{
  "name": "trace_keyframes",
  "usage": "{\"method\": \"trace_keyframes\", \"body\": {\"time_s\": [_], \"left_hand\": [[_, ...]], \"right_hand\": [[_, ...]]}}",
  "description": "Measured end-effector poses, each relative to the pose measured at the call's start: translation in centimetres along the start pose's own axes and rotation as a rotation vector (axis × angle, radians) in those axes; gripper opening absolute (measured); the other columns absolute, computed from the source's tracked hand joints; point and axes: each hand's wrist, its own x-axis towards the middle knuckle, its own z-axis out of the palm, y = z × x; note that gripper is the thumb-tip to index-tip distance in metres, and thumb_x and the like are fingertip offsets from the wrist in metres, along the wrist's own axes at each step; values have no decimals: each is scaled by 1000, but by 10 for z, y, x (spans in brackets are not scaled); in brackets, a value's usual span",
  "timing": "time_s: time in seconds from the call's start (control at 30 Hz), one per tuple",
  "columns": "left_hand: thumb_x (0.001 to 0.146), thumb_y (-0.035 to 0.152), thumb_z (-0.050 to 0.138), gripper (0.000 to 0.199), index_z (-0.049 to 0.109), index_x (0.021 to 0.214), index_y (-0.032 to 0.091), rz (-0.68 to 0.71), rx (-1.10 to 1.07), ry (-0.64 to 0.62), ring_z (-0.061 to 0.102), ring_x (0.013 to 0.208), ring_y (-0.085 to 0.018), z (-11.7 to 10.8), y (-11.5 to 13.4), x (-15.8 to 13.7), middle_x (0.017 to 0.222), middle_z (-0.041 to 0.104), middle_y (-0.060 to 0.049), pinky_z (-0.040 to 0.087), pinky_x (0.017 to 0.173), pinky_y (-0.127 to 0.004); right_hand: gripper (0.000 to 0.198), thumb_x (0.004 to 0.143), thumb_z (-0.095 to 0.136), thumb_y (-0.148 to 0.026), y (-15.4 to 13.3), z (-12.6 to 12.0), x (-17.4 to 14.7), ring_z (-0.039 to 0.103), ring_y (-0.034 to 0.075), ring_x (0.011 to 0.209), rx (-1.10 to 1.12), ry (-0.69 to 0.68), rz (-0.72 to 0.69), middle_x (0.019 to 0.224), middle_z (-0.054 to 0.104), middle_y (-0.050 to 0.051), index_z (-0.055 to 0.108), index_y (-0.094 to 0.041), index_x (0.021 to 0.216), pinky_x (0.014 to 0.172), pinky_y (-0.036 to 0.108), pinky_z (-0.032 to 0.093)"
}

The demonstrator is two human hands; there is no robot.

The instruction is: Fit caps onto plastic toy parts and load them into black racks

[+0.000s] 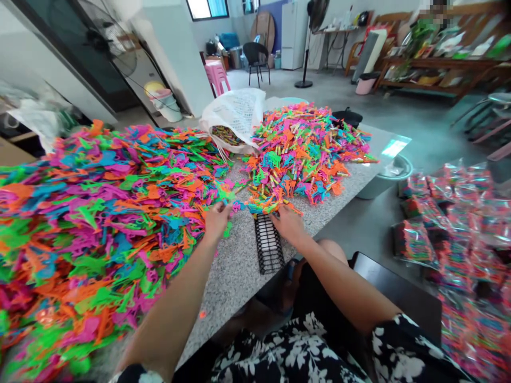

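My left hand (217, 219) has its fingers pinched at the edge of the big left heap of small plastic toy pieces (131, 202), on bright green and blue pieces (228, 202). Bent fingers of my right hand (289, 223) are at the far end of a black wire rack (269, 247), by several orange and yellow pieces (263, 205); its fingertips are partly hidden. The rack lies on the speckled stone table (235, 266) between my forearms. Beyond my hands rises a second heap (303, 149) of coloured pieces mixed with shiny gold ones.
A white sack (235, 111) of small gold pieces lies open behind the heaps. At the table's right edge stands a bucket (393, 170). Many filled clear bags (459, 223) cover the floor at right. A dark stool (399, 292) is by my right side.
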Motion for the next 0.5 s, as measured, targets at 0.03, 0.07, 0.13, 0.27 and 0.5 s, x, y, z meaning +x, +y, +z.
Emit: {"method": "trace_keyframes", "body": {"time_s": [0.03, 0.07, 0.13, 0.27, 0.5], "left_hand": [[95, 46, 62, 29, 67, 96, 17, -34, -136, -42, 71, 80, -21, 3, -5, -15, 81, 73, -3, 56, 75, -32], [93, 46, 65, 29, 65, 98, 17, -60, -254, -75, 72, 79, -21, 7, -9, -30, 83, 74, -4, 58, 75, -32], [89, 44, 69, 30, 63, 103, 18, -94, -390, -127, 74, 81, -21, 21, -12, -56, 91, 78, -7, 60, 78, -34], [88, 36, 69, 23, 70, 103, 17, -82, -379, -149, 77, 89, -23, 46, -2, -77, 98, 81, -9, 61, 82, -35], [86, 38, 76, 26, 77, 97, 14, -70, -67, -15, 76, 90, -25, 60, 17, -65, 98, 81, -11, 57, 84, -35]], "right_hand": [[35, 107, 56, -43, -2, 3, 1, 69, 31, 113, -5, 4, 12, 125, 71, 19, 66, -16, 127, 92, 38, 51], [34, 107, 55, -42, -3, 6, 1, 70, 31, 111, -12, 7, 20, 122, 73, 18, 67, -15, 125, 92, 37, 51], [31, 108, 54, -40, -3, 11, 2, 71, 30, 109, -31, 16, 26, 118, 74, 18, 68, -15, 121, 91, 36, 51], [30, 107, 55, -38, 0, 15, 2, 72, 30, 107, -50, 35, 27, 116, 75, 19, 69, -15, 118, 90, 35, 50], [28, 107, 55, -37, -3, 13, 2, 72, 30, 107, -51, 33, 47, 117, 75, 19, 68, -15, 118, 89, 35, 50]]}}
